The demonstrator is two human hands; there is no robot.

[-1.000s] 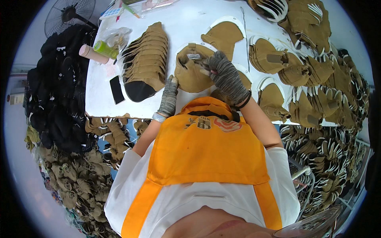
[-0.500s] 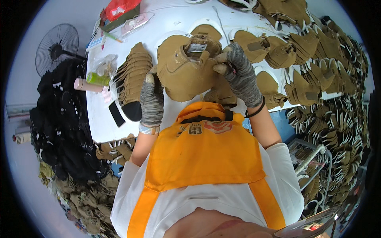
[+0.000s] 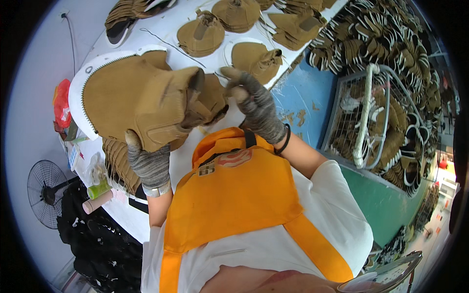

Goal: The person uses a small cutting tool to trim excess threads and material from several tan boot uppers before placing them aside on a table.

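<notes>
A brown shoe upper (image 3: pixel 129 97) with a toothed white border is held up over the table, turned so the border faces left and its ankle opening faces right. My left hand (image 3: pixel 150 168), in a grey fingerless glove, grips its lower edge with the thumb on the near face. My right hand (image 3: pixel 256 107), gloved the same way, is raised just right of the opening. Its thumb and forefinger are apart, and nothing shows between them. Another brown upper (image 3: pixel 215 93) lies partly hidden behind the held one.
More brown uppers (image 3: pixel 200 36) rest along the white table (image 3: pixel 161 29). A stack of brown pieces (image 3: pixel 117 161) sits beside my left hand. To the right stands a wire cart (image 3: pixel 364 117) loaded with uppers. A fan (image 3: pixel 48 195), black pieces (image 3: pixel 97 244) and bottles (image 3: pixel 97 201) are at left.
My view has swung to the right. The upper has turned, bringing its white border to the left. My right hand has come off it, while my left hand keeps its hold.
</notes>
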